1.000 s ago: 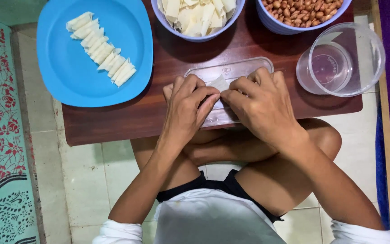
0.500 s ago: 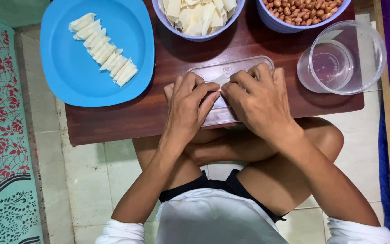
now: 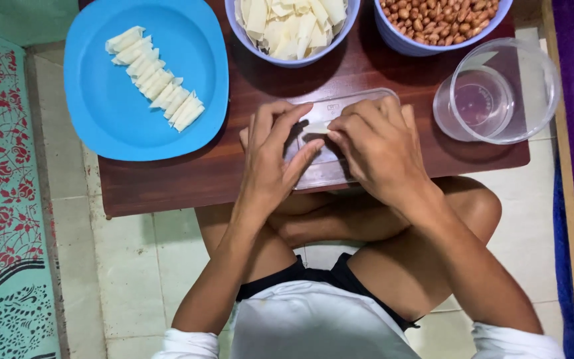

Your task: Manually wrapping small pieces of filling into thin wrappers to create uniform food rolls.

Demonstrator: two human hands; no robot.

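Pale floor tiles surround the dark wooden bench (image 3: 167, 186), where I see a blue plate (image 3: 101, 119) of folded wrappers (image 3: 157, 86) at left. My left hand (image 3: 270, 163) and right hand (image 3: 377, 143) meet over a clear tray (image 3: 360, 100), fingers (image 3: 307, 153) pinched shut on a small pale wrapper (image 3: 319, 128).
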